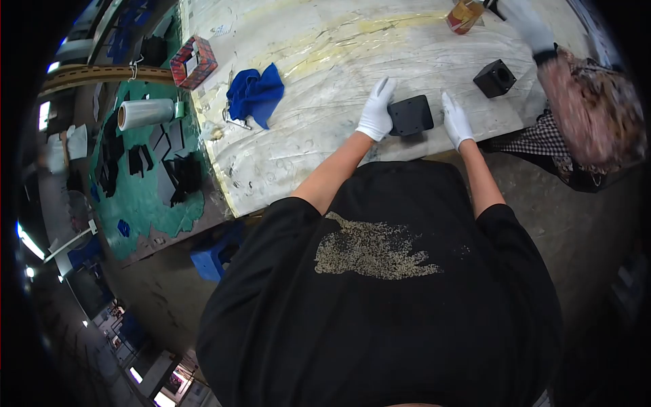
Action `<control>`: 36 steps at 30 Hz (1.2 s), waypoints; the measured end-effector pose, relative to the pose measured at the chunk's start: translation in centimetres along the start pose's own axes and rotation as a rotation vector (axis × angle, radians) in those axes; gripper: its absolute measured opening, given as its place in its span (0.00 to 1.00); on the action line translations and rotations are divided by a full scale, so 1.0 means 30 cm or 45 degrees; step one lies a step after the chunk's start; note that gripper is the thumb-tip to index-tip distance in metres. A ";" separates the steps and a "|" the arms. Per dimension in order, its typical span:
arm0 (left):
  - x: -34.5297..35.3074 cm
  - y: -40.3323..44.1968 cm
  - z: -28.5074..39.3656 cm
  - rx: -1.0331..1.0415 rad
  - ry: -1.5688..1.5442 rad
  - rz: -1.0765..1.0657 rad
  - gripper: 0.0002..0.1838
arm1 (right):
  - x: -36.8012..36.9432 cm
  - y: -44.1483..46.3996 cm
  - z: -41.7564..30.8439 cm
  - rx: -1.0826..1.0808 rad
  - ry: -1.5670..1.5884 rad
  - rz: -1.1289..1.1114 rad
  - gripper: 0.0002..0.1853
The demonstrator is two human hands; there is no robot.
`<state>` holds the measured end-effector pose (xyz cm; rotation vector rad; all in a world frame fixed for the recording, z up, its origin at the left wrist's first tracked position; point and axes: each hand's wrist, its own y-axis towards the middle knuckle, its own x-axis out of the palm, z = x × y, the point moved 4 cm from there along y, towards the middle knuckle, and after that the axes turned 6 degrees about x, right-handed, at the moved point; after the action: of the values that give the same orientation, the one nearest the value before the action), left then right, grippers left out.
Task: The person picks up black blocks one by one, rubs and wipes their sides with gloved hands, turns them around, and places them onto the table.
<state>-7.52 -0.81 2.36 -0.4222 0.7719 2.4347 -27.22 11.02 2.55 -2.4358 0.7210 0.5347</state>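
A black box-shaped piece (411, 115) with small holes near its corners sits at the near edge of the table. Against its left side rests my left hand (375, 114), in a white glove, with the fingers stretched forward; its thumb is partly hidden. My right hand (456, 119), also gloved in white, is held to the right of the piece with a gap between them. Its fingers are straight and nothing is in it. Farther right stands a second black box (495, 79) with a round opening in one face.
A blue cloth (255, 93) lies on the pale, stained table (325, 81). Left of it are a patterned box (193, 63) and a roll of clear film (146, 114) on a green surface. At right, a co-worker's gloved hand (525, 27) is blurred near a jar (464, 15).
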 end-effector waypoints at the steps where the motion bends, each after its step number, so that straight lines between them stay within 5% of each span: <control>1: 0.001 -0.027 -0.025 -0.209 -0.052 0.025 0.31 | 0.003 -0.021 -0.019 -0.021 0.015 0.023 0.40; 4: 0.030 -0.061 -0.081 -0.240 -0.003 -0.184 0.23 | 0.032 -0.022 -0.013 0.049 -0.046 0.058 0.38; 10: 0.069 -0.066 -0.105 -0.170 -0.051 -0.205 0.14 | 0.258 -0.141 -0.322 -0.656 -1.093 0.119 0.32; 11: 0.089 -0.089 -0.126 0.204 0.292 -0.106 0.13 | 0.278 -0.143 -0.360 -0.715 -1.139 0.035 0.32; 13: 0.043 -0.072 -0.094 -0.408 0.027 -0.313 0.13 | 0.283 0.036 -0.330 -0.669 -1.016 0.085 0.32; 17: 0.041 -0.078 -0.094 -0.276 -0.068 -0.175 0.14 | 0.175 0.120 -0.179 -0.848 -1.507 0.128 0.34; 18: 0.035 -0.069 -0.084 -0.255 -0.027 -0.180 0.12 | 0.174 0.106 -0.133 -0.585 -1.225 0.199 0.34; 19: 0.040 -0.054 -0.091 -0.242 0.008 -0.198 0.12 | 0.177 0.031 -0.159 -0.592 -1.165 0.316 0.35; 21: 0.053 -0.073 -0.111 -0.238 0.084 -0.261 0.13 | 0.256 -0.082 -0.262 -0.730 -1.025 0.107 0.34; 22: 0.088 -0.079 -0.119 0.009 0.550 -0.485 0.13 | 0.283 -0.136 -0.343 -0.738 -1.118 0.104 0.27; 25: 0.042 -0.066 -0.100 -0.301 -0.034 -0.260 0.14 | 0.271 0.039 -0.371 -0.827 -1.426 -0.079 0.23; 29: 0.041 -0.072 -0.149 -0.362 -0.087 -0.228 0.17 | 0.091 0.169 -0.102 -0.517 -1.300 -0.046 0.23; 33: 0.045 -0.063 -0.233 -0.966 -0.784 -0.167 0.15 | 0.105 0.134 0.015 0.137 0.425 -0.274 0.40; 36: 0.044 -0.037 -0.181 -1.233 -1.077 -0.006 0.10 | 0.171 0.064 -0.220 0.019 0.486 -0.408 0.42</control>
<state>-7.25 -2.80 -2.96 0.2906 -0.7765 2.4746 -22.94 3.80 4.36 -2.5981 0.4585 -0.0631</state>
